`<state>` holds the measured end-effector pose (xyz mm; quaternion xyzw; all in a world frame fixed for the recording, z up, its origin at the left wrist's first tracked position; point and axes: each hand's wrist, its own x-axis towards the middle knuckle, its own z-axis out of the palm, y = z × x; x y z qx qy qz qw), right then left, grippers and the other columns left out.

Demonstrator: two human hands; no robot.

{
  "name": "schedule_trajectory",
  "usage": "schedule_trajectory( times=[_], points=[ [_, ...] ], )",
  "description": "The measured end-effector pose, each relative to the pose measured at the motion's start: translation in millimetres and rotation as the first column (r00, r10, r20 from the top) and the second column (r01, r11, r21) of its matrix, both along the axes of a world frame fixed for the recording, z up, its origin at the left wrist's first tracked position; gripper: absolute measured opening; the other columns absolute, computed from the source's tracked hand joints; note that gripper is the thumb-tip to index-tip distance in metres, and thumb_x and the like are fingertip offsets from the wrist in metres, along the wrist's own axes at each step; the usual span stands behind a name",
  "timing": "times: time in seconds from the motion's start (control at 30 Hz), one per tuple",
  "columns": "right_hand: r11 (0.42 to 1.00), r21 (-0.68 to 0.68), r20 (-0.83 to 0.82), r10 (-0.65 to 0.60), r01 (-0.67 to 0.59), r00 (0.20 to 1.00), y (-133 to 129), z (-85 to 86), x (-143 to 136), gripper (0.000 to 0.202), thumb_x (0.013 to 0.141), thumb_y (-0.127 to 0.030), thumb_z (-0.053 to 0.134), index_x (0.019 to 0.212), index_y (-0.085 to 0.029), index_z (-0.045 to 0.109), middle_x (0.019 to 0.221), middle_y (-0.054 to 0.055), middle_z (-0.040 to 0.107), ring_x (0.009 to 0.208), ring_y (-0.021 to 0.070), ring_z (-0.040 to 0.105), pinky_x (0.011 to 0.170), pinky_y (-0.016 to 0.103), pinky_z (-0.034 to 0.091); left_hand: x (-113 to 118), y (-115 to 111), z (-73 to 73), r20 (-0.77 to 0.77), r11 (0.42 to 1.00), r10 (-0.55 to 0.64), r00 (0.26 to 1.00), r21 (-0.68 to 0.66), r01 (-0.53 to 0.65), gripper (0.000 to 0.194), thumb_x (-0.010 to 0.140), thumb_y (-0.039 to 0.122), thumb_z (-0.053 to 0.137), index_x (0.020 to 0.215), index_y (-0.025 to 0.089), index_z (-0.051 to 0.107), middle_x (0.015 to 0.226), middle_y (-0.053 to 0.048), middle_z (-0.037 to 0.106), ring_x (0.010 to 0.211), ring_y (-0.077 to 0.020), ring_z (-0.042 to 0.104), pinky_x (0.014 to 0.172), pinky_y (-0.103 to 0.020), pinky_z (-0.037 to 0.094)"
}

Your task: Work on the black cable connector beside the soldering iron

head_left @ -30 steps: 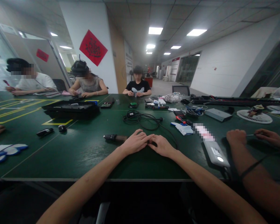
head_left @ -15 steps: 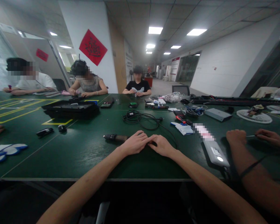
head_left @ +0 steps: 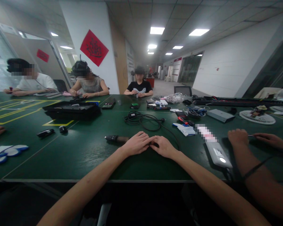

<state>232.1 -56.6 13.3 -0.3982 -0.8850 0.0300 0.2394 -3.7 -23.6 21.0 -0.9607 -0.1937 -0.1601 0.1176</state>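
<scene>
A dark cylindrical tool, like a soldering or heat tool, lies on the green table with its tip to the left. My left hand rests over its right end, fingers together and bent over it. Touching the fingers of my left hand, my right hand curls over the same dark end. What lies under the fingers is partly hidden. Just beyond both hands, a coiled black cable with a plug lies on the table.
A black tray stands at the left, with white-blue gloves nearer. On the right are a grey device, a folded glove, a white fan grille and a co-worker's hands. Three people sit across the table.
My hands have barely moved on the tool. At the right, the co-worker's farther hand has shifted slightly left and down.
</scene>
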Motion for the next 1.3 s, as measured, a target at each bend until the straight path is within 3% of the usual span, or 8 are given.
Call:
schedule_trajectory(
  times=[0.3, 0.43, 0.57, 0.87, 1.3],
  points=[
    [1.0, 0.01, -0.01, 0.002, -0.002, 1.0, -0.3, -0.2, -0.2, 0.005, 0.097, -0.025, 0.067, 0.096, -0.02, 0.067, 0.104, 0.007, 0.069, 0.096, 0.0214, 0.064, 0.086, 0.034, 0.048, 1.8, -3.6, 1.8, 0.039, 0.999, 0.039, 0.999, 0.016, -0.039, 0.052, 0.103, 0.029, 0.049, 0.154, 0.021, 0.037, 0.119, -0.009, 0.063, 0.114, -0.0244, 0.057, 0.107, -0.041, 0.04],
    [1.0, 0.0, -0.004, 0.022, -0.022, 1.0, -1.5, 1.9, 0.5, 0.006, 0.097, -0.025, 0.067, 0.094, -0.02, 0.067, 0.104, 0.006, 0.068, 0.094, 0.0206, 0.064, 0.086, 0.033, 0.047, -0.2, -3.7, 2.0, 0.073, 0.998, 0.064, 0.995, -0.033, -0.061, 0.03, 0.102, 0.033, 0.053, 0.129, 0.022, 0.058, 0.118, -0.008, 0.063, 0.113, -0.0242, 0.057, 0.099, -0.039, 0.043],
    [1.0, -0.01, -0.009, 0.027, -0.027, 1.0, -1.9, 3.2, 0.4, 0.006, 0.099, -0.025, 0.066, 0.095, -0.02, 0.067, 0.106, 0.006, 0.068, 0.095, 0.0198, 0.064, 0.086, 0.033, 0.046, -3.6, -0.5, 0.4, 0.082, 0.992, 0.093, 0.992, -0.088, -0.085, 0.017, 0.103, 0.035, 0.054, 0.109, 0.023, 0.064, 0.112, -0.006, 0.065, 0.106, -0.0218, 0.059, 0.092, -0.037, 0.044],
    [0.999, -0.019, -0.04, 0.027, -0.028, 0.999, 2.0, 3.4, -0.7, 0.008, 0.098, -0.026, 0.068, 0.092, -0.02, 0.07, 0.109, 0.006, 0.07, 0.1, 0.0213, 0.065, 0.088, 0.035, 0.044, -1.6, 2.7, -1.5, 0.072, 0.97, 0.133, 0.989, -0.214, -0.115, 0.015, 0.103, 0.035, 0.053, 0.111, 0.024, 0.059, 0.104, -0.002, 0.067, 0.096, -0.0188, 0.065, 0.087, -0.034, 0.048],
    [0.996, -0.087, -0.144, 0.022, -0.035, 0.989, 4.8, 2.3, -0.2, 0.009, 0.096, -0.027, 0.07, 0.09, -0.022, 0.074, 0.11, 0.005, 0.072, 0.104, 0.0212, 0.067, 0.094, 0.036, 0.049, -2.8, 3.1, 1.6, 0.056, 0.973, 0.102, 0.993, -0.212, -0.088, 0.018, 0.105, 0.036, 0.051, 0.111, 0.025, 0.063, 0.107, -0.003, 0.068, 0.099, -0.019, 0.065, 0.088, -0.032, 0.048]
  ],
)
